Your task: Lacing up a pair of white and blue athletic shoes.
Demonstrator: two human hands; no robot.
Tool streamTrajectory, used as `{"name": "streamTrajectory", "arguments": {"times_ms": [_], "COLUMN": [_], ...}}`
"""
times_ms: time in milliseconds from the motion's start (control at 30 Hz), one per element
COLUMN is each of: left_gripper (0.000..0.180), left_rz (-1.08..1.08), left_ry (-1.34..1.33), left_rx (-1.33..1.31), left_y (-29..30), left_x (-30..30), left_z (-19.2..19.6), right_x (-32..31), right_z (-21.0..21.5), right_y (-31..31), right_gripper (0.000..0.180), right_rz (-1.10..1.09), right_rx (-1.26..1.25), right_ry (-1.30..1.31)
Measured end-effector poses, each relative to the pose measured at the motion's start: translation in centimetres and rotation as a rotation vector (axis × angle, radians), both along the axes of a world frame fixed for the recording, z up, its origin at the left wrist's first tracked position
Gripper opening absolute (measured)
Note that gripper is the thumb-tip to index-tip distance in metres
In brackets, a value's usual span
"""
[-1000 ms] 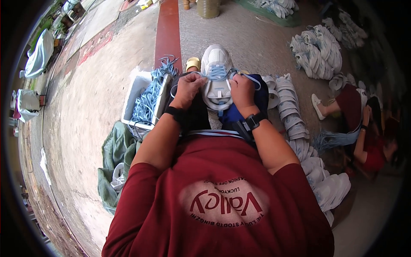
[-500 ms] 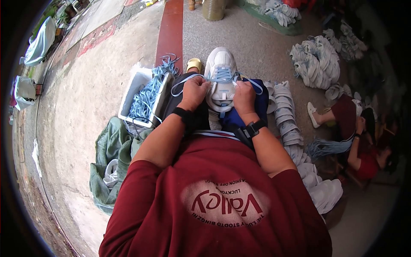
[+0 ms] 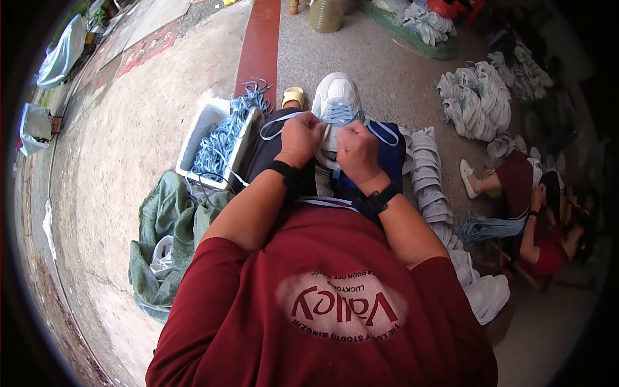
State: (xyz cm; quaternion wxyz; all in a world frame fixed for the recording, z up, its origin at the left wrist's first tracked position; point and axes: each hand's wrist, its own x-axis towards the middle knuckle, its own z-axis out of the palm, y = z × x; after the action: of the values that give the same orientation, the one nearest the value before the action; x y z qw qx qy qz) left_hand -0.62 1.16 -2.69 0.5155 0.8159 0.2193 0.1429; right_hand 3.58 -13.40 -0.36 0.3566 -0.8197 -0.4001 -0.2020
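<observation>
Both hands closed on pale blue lace (image 3: 278, 124) over white sneaker (image 3: 335, 106) on lap: left hand (image 3: 300, 137), right hand (image 3: 356, 149). Versus 1 s earlier, fists closer together; lacing apparently progressing.

White sneaker (image 3: 336, 103) (toe away), blue laces (image 3: 340, 115) half-threaded
</observation>
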Motion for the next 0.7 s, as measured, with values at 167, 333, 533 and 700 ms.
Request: {"name": "streamTrajectory", "arguments": {"times_ms": [167, 333, 533, 700], "left_gripper": [0.010, 0.013, 0.016, 0.015], "left_rz": [-0.259, -0.319, -0.182, -0.230], "left_ry": [-0.171, -0.085, -0.084, -0.008], "left_rx": [0.735, 0.832, -0.201, -0.320], "left_y": [0.3, -0.7, 1.9, 1.1], "left_x": [-0.4, -1.1, 0.1, -0.2], "left_z": [-0.2, 1.5, -3.5, -0.8], "right_x": [0.5, 0.3, 0.9, 1.6], "right_z": [-1.2, -0.9, -1.6, -1.3], "right_y": [1.3, 1.7, 2.9, 1.6], "right_gripper": [0.005, 0.005, 0.008, 0.004], "right_rz": [0.056, 0.012, 0.003, 0.093], "right_rx": [-0.105, -0.198, -0.311, -0.256], "right_ry": [0.073, 0.071, -0.015, -0.128]}}
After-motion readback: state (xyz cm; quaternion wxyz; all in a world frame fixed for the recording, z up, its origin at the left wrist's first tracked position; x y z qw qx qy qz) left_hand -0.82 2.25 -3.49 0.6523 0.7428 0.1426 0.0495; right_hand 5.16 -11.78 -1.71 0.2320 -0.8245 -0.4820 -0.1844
